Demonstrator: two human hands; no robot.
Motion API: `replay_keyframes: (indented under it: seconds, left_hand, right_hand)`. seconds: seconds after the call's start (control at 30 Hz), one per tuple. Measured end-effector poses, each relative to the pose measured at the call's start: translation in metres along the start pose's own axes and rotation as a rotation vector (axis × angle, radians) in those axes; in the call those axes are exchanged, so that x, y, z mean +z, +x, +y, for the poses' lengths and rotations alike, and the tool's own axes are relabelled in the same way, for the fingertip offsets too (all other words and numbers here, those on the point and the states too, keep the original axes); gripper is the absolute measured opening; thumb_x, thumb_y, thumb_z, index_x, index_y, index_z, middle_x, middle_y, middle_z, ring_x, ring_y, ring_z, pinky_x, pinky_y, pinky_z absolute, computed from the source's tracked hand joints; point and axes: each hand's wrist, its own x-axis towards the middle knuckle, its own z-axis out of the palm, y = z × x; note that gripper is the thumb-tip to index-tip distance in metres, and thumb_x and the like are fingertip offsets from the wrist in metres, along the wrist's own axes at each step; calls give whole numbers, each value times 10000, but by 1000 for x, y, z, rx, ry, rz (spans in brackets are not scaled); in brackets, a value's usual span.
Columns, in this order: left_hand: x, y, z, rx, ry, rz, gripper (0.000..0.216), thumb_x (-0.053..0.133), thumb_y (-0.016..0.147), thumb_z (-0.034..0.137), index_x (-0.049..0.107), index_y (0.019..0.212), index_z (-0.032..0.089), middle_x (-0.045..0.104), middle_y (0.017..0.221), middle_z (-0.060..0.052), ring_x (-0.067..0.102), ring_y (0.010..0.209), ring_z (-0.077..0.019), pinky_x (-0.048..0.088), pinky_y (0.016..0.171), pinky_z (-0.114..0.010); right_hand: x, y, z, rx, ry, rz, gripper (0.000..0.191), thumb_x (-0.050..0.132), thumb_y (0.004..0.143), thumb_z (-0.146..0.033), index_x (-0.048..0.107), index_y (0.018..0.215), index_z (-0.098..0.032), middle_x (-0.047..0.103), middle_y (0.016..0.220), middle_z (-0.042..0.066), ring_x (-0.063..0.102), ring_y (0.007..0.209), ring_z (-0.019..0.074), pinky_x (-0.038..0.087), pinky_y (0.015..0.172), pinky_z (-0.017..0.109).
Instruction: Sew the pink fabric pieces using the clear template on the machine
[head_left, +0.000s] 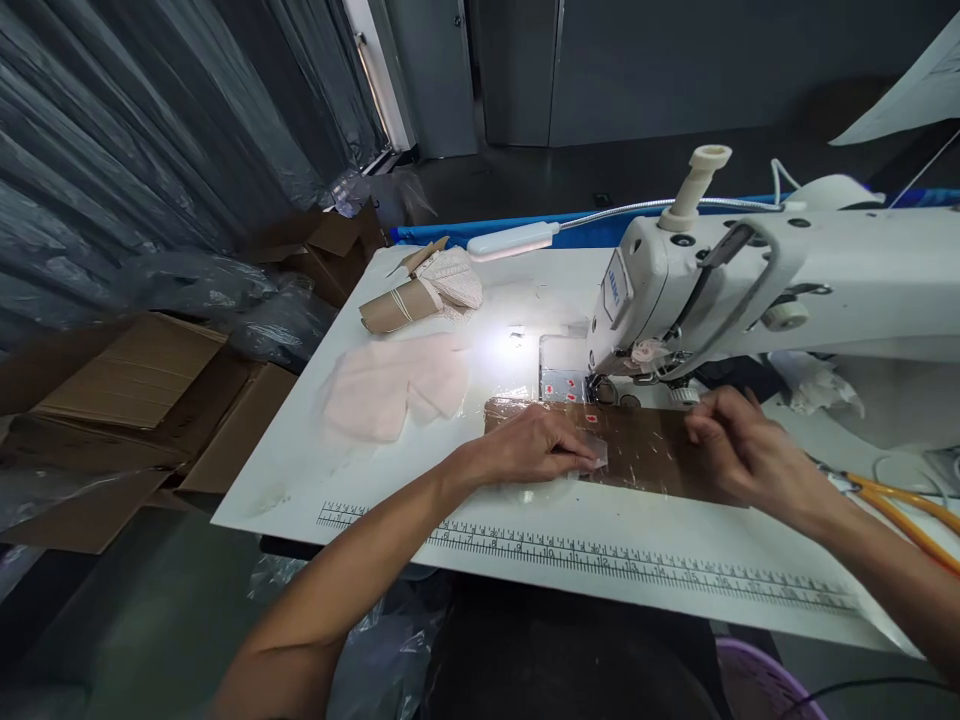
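In the head view, the left hand is lying flat near the frame's centre, its fingertips pressing down a small clear film piece on the brown sheet. The film looks thin, limp and slippery, so pinching it at an edge seems best. The right hand is hovering right of centre over the sheet, fingers loosely curled, holding nothing visible. Above them is standing the sewing machine.
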Motion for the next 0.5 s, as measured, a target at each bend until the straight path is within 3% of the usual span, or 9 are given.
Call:
replay_keyframes:
  seconds: [0.1,0.2,0.27,0.4,0.5]
  left_hand:
    - [-2,0,4,67,79,-7,130,628,863,254,745,917,240,725,938,-24,671,893,-158,552,806,-315]
    - [-11,-5,17,91,156,118,190,632,871,266,701,1041,214,676,1101,-57,634,1020,-168,540,869,-331]
    - [-12,-12,29,70,173,173,196,576,913,284,671,1052,186,673,1069,-66,637,983,-158,548,838,-319]
    - [5,-27,39,-92,305,135,289,622,871,397,604,993,135,663,923,-75,639,792,-181,546,664,-310]
    - [21,-34,31,-233,431,148,196,570,901,309,571,977,128,649,884,-74,627,740,-192,527,634,-330]
  right_hand:
    - [-1,-13,-1,39,47,-31,161,400,964,-390,441,892,-252,513,654,-9,490,517,156,413,496,292]
    - [8,-18,-17,23,137,-55,198,402,971,-410,455,896,-234,520,679,-6,498,555,149,415,494,271]
    - [11,-16,-26,8,168,-80,215,408,971,-420,467,890,-231,541,702,2,514,584,151,416,503,267]
    - [11,-12,-29,8,183,-145,212,444,957,-427,511,954,-225,576,712,2,546,593,150,426,518,261]
    - [11,-12,-22,-34,32,-242,282,543,899,-429,553,1081,-213,603,697,-1,569,578,163,420,526,274]
